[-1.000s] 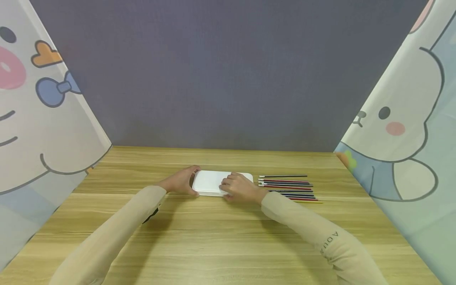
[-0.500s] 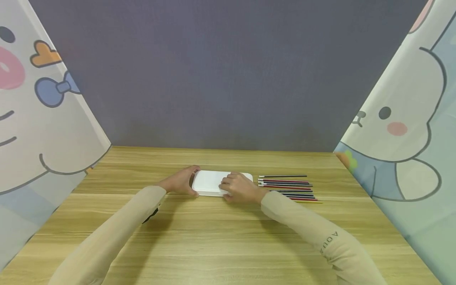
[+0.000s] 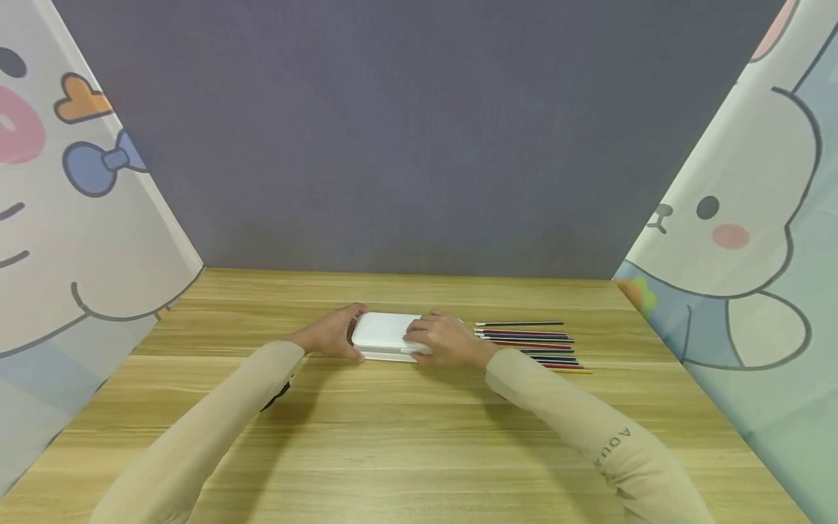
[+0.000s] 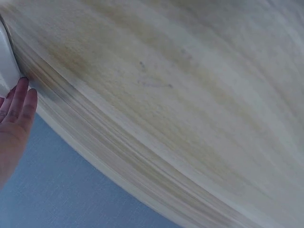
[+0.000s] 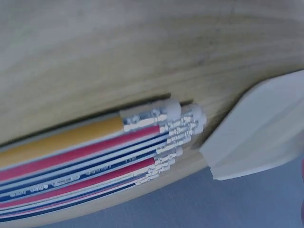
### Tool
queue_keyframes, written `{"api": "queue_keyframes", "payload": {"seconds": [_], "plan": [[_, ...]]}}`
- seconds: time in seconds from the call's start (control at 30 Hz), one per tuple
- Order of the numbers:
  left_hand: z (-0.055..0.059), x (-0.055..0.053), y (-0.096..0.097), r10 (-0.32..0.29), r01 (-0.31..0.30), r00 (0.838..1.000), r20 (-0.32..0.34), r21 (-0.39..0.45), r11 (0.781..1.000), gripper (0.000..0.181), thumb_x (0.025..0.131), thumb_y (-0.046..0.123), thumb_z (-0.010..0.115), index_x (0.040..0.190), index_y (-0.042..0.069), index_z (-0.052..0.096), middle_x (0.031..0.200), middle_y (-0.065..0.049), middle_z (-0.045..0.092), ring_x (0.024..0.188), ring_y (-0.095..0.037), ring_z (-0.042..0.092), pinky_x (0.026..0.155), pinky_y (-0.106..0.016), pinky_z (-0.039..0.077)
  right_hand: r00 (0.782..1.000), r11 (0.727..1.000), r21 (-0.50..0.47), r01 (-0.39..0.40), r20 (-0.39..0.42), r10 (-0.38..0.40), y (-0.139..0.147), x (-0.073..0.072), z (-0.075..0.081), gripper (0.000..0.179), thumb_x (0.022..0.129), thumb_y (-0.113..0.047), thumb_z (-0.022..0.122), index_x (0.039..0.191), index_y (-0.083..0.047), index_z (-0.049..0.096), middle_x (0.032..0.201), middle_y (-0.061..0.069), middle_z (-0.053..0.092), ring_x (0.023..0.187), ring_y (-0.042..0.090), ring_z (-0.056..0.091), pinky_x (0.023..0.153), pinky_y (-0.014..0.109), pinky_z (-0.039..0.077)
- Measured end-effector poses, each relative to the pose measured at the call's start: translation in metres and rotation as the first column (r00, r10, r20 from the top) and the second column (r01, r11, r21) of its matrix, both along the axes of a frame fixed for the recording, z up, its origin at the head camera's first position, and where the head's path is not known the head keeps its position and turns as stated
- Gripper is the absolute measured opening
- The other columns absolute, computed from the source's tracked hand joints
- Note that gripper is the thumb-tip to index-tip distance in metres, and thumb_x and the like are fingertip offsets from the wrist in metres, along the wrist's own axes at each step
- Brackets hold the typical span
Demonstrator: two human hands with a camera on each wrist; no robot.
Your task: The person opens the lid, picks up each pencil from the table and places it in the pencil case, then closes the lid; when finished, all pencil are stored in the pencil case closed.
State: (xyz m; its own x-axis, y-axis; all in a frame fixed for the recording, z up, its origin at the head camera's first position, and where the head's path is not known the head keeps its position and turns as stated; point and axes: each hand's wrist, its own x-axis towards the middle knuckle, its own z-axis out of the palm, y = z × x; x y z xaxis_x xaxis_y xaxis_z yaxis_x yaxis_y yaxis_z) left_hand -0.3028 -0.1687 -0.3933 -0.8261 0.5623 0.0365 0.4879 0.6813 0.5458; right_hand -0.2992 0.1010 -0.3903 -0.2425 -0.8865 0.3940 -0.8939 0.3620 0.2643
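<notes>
A white pencil case (image 3: 382, 331), a flat box with rounded corners, lies on the wooden table. My left hand (image 3: 332, 332) grips its left end, thumb at the near corner and fingers at the far one. In the left wrist view that hand (image 4: 16, 111) shows at the left edge, fingers against the white wall. My right hand (image 3: 448, 340) holds the lid at the right half, covering much of it. A thin gap runs along the near side under the lid. In the right wrist view the case's end (image 5: 266, 128) looks parted, with its lid tilted up.
Several pencils (image 3: 533, 337) with white eraser ends lie in a row just right of the case, partly under the right forearm. A grey panel (image 3: 419, 138) stands behind the table, with cartoon-printed cloths (image 3: 727, 218) at both sides.
My right hand has shifted slightly up and right, and the lid's near edge has lifted a little from the base. The left hand stays at the left end; the pencils lie still.
</notes>
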Motion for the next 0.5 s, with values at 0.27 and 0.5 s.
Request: {"api": "queue_keyframes", "payload": {"seconds": [0.27, 0.5], "plan": [[0.001, 0.001, -0.001, -0.002, 0.001, 1.0, 0.027, 0.042, 0.999, 0.087, 0.059, 0.018, 0.085, 0.128, -0.001, 0.037, 0.115, -0.018, 0.053, 0.104, -0.031, 0.054, 0.082, -0.036, 0.051, 1.0, 0.997, -0.071, -0.02, -0.01, 0.019, 0.003, -0.002, 0.005, 0.02, 0.076, -0.028, 0.07, 0.092, -0.015, 0.068, 0.092, -0.003, 0.068, 0.085, 0.012, 0.063, 0.075, 0.028, 0.05], [0.0, 0.001, -0.002, 0.01, -0.011, 1.0, 0.023, 0.03, 0.999, 0.089, 0.059, 0.021, 0.085, 0.13, 0.001, 0.034, 0.115, -0.017, 0.054, 0.107, -0.031, 0.053, 0.091, -0.042, 0.047, 0.999, 0.987, -0.158, -0.027, -0.032, 0.022, 0.004, -0.003, 0.012, 0.016, 0.076, -0.025, 0.071, 0.09, -0.016, 0.07, 0.089, -0.003, 0.069, 0.082, 0.011, 0.064, 0.069, 0.027, 0.05]]}}
